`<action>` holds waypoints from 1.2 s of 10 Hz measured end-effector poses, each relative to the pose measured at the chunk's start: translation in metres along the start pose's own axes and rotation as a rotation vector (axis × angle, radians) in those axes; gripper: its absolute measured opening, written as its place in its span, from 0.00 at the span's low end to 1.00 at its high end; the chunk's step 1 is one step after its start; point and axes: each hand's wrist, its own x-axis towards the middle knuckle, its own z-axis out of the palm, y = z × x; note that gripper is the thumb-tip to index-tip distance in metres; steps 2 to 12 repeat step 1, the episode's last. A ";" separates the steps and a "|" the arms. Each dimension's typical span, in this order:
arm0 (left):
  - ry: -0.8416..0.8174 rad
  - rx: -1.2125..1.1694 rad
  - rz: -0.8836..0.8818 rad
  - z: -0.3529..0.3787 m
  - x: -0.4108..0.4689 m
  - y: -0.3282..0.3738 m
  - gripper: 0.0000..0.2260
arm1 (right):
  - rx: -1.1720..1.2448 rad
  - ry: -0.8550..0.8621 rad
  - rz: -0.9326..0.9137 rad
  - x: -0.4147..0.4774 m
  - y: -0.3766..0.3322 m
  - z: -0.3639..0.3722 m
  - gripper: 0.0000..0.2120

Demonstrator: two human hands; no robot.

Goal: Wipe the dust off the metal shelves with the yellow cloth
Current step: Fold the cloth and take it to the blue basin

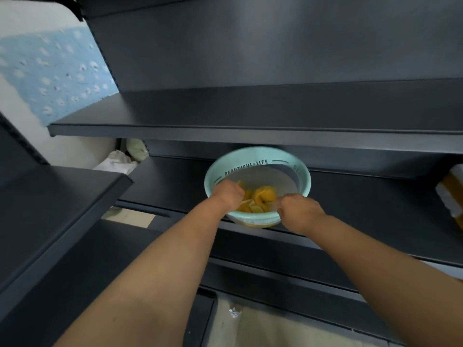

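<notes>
A pale green plastic basin (260, 156) stands on a dark metal shelf (363, 196), low in the middle of the head view. Inside it lies the yellow cloth (260, 196), crumpled. My left hand (226, 194) grips the cloth's left end, fingers curled. My right hand (299, 209) grips its right end over the basin's near rim. Both forearms reach in from below. The fingertips are hidden behind the knuckles. Another dark shelf (225, 116) runs across just above the basin.
A further dark shelf (62, 196) juts in from the left at an angle. A yellow and white packet (451, 196) lies at the right edge. White cloths or bags (125, 159) sit behind the shelves at left. Beige floor (263, 326) shows below.
</notes>
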 end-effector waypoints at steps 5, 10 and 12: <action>-0.076 0.458 0.064 -0.004 -0.034 -0.003 0.11 | -0.018 -0.017 -0.064 -0.015 -0.005 -0.002 0.07; -0.076 0.458 0.064 -0.004 -0.034 -0.003 0.11 | -0.018 -0.017 -0.064 -0.015 -0.005 -0.002 0.07; -0.076 0.458 0.064 -0.004 -0.034 -0.003 0.11 | -0.018 -0.017 -0.064 -0.015 -0.005 -0.002 0.07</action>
